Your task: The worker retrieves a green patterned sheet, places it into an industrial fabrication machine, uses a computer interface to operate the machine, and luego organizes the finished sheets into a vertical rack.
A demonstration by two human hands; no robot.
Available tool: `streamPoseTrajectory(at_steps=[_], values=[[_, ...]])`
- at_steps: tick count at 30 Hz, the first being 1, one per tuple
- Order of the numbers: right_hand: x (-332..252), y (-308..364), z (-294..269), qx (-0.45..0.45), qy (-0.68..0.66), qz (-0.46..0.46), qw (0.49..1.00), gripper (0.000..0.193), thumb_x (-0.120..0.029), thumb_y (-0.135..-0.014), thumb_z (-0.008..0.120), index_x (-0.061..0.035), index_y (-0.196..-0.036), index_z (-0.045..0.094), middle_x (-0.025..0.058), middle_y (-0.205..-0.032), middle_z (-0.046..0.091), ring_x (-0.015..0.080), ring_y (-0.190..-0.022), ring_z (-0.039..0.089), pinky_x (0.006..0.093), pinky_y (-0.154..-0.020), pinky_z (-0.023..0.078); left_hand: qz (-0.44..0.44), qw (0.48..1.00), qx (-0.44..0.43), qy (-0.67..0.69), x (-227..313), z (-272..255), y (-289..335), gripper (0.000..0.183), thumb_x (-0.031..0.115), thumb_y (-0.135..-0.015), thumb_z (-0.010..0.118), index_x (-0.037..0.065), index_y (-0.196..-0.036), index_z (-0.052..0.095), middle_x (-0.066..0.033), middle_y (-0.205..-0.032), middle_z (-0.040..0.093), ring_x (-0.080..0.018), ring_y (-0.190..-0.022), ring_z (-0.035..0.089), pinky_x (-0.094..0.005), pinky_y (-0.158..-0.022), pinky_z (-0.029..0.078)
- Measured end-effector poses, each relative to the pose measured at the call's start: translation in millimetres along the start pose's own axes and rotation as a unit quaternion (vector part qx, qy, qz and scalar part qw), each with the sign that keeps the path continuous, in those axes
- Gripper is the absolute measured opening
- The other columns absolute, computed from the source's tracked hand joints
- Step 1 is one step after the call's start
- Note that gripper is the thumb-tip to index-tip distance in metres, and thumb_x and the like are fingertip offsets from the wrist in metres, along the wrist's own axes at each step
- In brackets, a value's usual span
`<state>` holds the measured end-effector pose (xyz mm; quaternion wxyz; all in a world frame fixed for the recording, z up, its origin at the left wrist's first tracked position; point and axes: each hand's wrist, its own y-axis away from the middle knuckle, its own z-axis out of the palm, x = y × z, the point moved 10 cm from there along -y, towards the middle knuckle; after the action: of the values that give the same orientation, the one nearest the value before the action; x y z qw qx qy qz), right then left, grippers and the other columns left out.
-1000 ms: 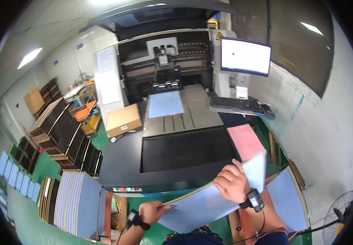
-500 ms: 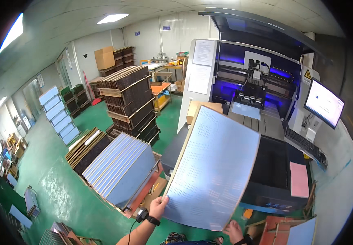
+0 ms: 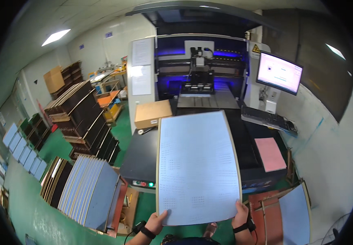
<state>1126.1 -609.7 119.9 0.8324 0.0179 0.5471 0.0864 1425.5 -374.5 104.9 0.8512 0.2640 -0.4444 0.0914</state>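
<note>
A large pale blue panel with tan edges and rows of tiny marks is held up in front of me, tilted, by its lower corners. My left hand grips the lower left corner, thumb on the face. At the lower right corner my right hand grips the edge the same way. Fingers behind the panel are hidden. Beyond the panel stands a machine with a black work head, blue-lit inside, over a grey slotted bed.
A cardboard box and pink sheet lie on the machine's front. A monitor and keyboard are to its right. Racked blue panels stand at left, near tall dark stacks. Another blue panel leans in a right-hand rack.
My view has turned right toward the machine. The panel has gone from slanted to nearly straight. My right hand now grips its lower right corner. The blue piece on the machine bed no longer shows.
</note>
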Motion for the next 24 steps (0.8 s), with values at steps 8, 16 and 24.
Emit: streamPoseTrajectory(at_steps=[8,16,24], values=[[7.4,-75.4,-42.7,0.002,0.038,0.125,0.991,0.037,-0.034,-0.096,0.049,0.0005,-0.097,0.063,0.0047,-0.073,0.062,0.0145,-0.057,0.054,0.0291,-0.048,0.040,0.188,0.940,0.011,-0.284,57.8,84.7,-34.5,0.029,0.022,-0.089,0.069,-0.005,-0.100,0.068,-0.0048,-0.089,0.070,-0.0086,-0.081,0.059,-0.0259,-0.072,0.050],[-15.7,-139.2,-109.7,-0.035,0.214,0.021,0.976,0.048,-0.040,-0.096,0.052,0.0050,-0.088,0.066,0.0047,-0.083,0.066,0.0145,-0.079,0.058,0.0331,-0.069,0.045,0.122,0.988,0.066,-0.069,78.4,125.8,-108.0,0.030,0.032,-0.096,0.058,0.003,-0.092,0.062,0.0021,-0.083,0.060,-0.0064,-0.076,0.052,-0.0256,-0.066,0.044],[-38.3,-193.7,-96.3,-0.160,0.138,0.055,0.976,0.052,-0.043,-0.096,0.052,-0.0040,-0.131,0.048,0.0108,-0.114,0.061,0.0221,-0.095,0.062,0.0339,-0.079,0.051,0.259,0.916,0.213,-0.221,115.4,134.5,-104.2,0.028,0.030,-0.092,0.065,0.002,-0.085,0.066,0.0018,-0.078,0.063,-0.0082,-0.069,0.055,-0.0271,-0.060,0.044]])
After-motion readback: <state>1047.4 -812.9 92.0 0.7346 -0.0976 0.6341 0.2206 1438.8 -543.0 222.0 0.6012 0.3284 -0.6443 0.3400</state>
